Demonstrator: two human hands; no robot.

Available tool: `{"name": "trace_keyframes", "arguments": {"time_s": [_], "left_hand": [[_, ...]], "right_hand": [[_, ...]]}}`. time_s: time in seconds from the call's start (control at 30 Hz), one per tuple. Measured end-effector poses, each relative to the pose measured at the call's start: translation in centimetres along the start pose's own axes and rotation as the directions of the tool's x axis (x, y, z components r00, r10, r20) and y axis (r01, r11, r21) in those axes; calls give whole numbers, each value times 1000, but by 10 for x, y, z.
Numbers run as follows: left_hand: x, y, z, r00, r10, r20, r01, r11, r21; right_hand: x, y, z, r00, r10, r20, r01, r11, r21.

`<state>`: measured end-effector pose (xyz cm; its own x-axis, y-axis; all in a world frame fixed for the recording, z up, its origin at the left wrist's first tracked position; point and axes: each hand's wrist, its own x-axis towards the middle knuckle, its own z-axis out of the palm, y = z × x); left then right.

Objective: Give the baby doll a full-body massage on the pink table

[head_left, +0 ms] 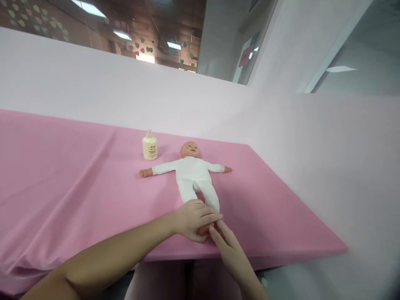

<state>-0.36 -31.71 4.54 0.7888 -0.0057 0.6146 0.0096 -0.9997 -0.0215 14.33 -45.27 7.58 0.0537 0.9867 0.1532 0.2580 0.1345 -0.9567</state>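
A baby doll (192, 173) in a white bodysuit lies on its back on the pink cloth, arms spread, head toward the far wall. My left hand (193, 218) is curled around the doll's feet near the table's front edge. My right hand (226, 239) comes up from below and its fingers press against the same foot, touching my left hand's fingertips. The feet themselves are mostly hidden under my hands. A small cream bottle (149, 146) stands upright just left of the doll's head.
The pink-covered table (62, 183) runs far to the left and ends at a corner on the right (342, 249). Pale pink partition walls (312, 146) close in behind and to the right.
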Motion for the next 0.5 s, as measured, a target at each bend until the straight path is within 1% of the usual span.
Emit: {"name": "trace_keyframes", "arguments": {"time_s": [0.07,0.1,0.17,0.23,0.3,0.33,0.43,0.5], "left_hand": [[0,3,-2,999,0,47,0,1000,-1],[1,4,-2,999,4,53,-4,1000,4],[2,6,-2,1000,16,26,-17,1000,21],[3,8,-2,999,38,-10,-37,999,36],[3,9,-2,998,60,-24,-59,997,44],[3,10,-2,997,69,-18,-68,997,44],[2,12,-2,994,104,32,-104,994,12],[1,13,-1,988,137,71,-136,991,-21]], "right_hand": [[-8,-8,-6,999,31,44,-30,999,-18],[-12,-10,-9,999,33,32,-32,999,-28],[-20,-7,-13,999,-15,-49,11,996,-91],[-26,2,-17,987,-77,-142,49,981,-189],[-30,14,-19,972,-112,-206,47,953,-300],[-30,20,-19,969,-111,-221,29,937,-347],[-27,35,-19,978,-32,-205,-61,899,-434],[-21,39,-17,983,39,-181,-118,886,-448]]}}
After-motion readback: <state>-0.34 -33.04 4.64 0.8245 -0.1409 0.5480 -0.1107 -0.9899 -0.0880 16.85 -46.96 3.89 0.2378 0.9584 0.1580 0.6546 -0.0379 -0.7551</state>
